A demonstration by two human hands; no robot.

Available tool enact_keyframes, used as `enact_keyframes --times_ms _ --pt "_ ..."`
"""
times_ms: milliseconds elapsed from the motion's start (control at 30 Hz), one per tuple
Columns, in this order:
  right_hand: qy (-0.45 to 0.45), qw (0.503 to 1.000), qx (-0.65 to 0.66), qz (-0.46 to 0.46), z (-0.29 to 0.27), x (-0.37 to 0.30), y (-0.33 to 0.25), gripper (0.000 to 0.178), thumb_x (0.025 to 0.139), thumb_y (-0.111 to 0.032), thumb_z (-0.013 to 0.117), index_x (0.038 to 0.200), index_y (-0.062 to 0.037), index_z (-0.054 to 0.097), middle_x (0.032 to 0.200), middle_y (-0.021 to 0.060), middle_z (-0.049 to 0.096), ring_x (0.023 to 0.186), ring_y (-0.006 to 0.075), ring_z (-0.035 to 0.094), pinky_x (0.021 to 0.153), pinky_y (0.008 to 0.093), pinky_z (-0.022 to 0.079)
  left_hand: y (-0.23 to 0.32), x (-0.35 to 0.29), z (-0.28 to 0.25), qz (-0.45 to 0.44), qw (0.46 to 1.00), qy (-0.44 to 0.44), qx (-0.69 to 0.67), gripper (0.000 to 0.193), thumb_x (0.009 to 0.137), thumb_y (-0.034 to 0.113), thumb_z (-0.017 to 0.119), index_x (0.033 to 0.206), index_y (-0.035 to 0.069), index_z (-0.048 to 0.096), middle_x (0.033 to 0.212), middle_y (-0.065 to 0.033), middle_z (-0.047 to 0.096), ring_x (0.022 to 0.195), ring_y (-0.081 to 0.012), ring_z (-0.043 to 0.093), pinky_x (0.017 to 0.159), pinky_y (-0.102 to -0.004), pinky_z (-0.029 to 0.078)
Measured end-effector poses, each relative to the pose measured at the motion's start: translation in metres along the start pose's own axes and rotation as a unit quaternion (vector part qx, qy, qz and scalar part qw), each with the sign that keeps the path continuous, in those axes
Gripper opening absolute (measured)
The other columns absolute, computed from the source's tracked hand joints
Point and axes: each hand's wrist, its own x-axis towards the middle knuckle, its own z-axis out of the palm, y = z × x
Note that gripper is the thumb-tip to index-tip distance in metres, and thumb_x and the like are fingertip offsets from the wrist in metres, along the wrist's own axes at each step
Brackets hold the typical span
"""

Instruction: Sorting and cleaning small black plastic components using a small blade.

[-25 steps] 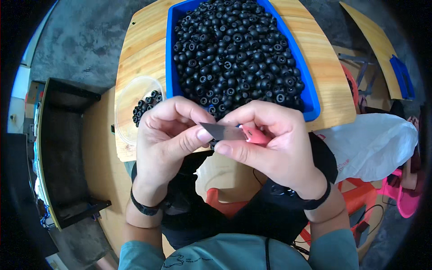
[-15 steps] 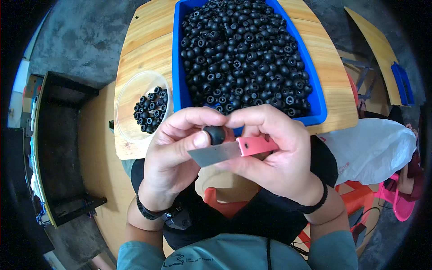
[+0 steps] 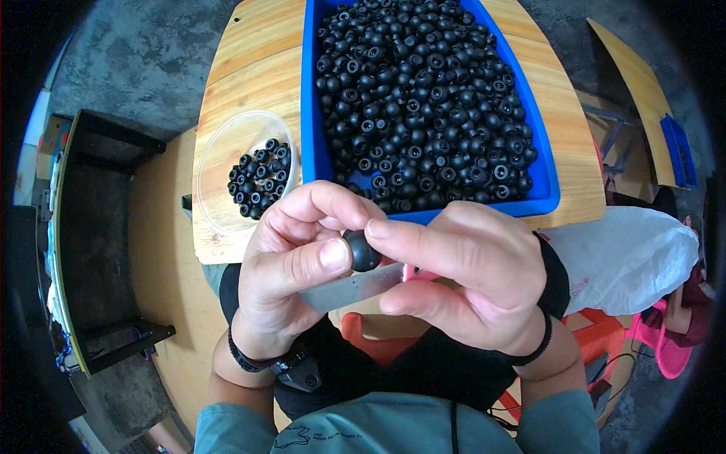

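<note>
Between thumb and fingers, my left hand (image 3: 276, 268) pinches a round black rubber-like part (image 3: 365, 253). My right hand (image 3: 484, 276) is closed around the pink handle of a small knife (image 3: 354, 287), whose flat grey blade points left, just below the part. The right index fingertip touches the part's upper right side. Much of the handle is hidden by the right hand. Beyond both hands lies a blue bin (image 3: 550, 195) heaped with similar black parts. To the left of it, a clear round tub (image 3: 208, 159) contains a smaller group of these parts.
The wooden table (image 3: 253, 76) carries the bin and tub. A white plastic bag (image 3: 624, 261) lies at its right, near a pink stool (image 3: 669, 348). A dark shelf frame (image 3: 106, 242) stands on the left, and another table (image 3: 631, 91) is at the far right.
My right hand has shifted slightly right and down, and its index finger now lies over the part. The knife has dropped slightly, with more of its handle hidden. My left hand keeps its pinch.
</note>
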Motion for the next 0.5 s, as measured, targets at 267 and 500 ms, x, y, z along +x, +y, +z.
enact_keyframes --times_ms 267,500 --pt "-0.001 1.000 0.009 0.021 -0.0003 0.0002 -0.0028 0.033 0.070 -0.019 0.071 0.096 -0.0014 0.064 0.060 0.0030 0.055 0.048 0.0121 0.050 0.042 0.0213 0.038 0.0015 -0.0015 0.0006 0.019 0.999 0.008 0.040 0.021 0.075 0.008 0.062 0.093 0.000 0.055 0.094 -0.0148 0.057 0.085 -0.0193 0.057 0.080 -0.0302 0.046" --pt "0.014 0.999 0.033 0.029 0.0028 -0.0007 -0.0059 0.032 0.069 -0.018 0.072 0.096 -0.0025 0.065 0.062 0.0025 0.056 0.049 0.0104 0.051 0.043 0.0206 0.038 0.0018 -0.0037 0.0040 0.046 0.997 -0.001 0.056 0.019 0.075 0.004 0.062 0.091 -0.001 0.055 0.091 -0.0160 0.057 0.084 -0.0202 0.058 0.076 -0.0298 0.048"
